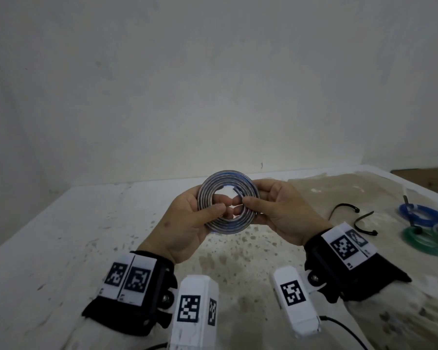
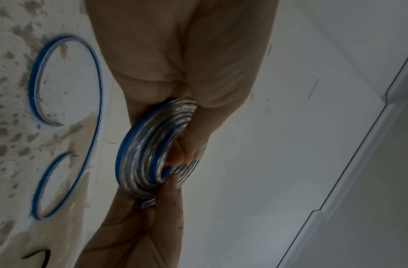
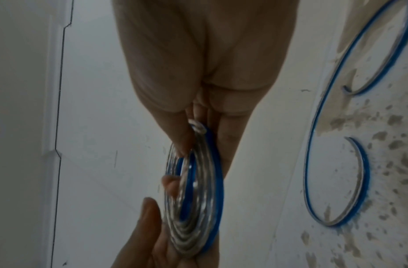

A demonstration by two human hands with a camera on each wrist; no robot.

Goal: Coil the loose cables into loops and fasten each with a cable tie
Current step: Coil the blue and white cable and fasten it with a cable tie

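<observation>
Both hands hold one flat silver-and-blue cable coil [image 1: 229,201] up above the table [image 1: 61,236], roughly mid-table and near the far edge by the wall [image 1: 213,84]. Left hand [image 1: 187,223] grips the coil's left side, thumb across the front; right hand [image 1: 278,210] pinches the right side, thumb on the inner cable end. Bare tabletop to the left; the right side is crowded: two black cable ties [image 1: 357,218], a blue coil [image 1: 422,214], a green coil [image 1: 425,239], all near the right edge. Wrist views add what the head view lacks: a loose blue cable [image 2: 65,116] curling on the table beyond the hands, also seen from the right wrist [image 3: 335,163], and the coil edge-on.
</observation>
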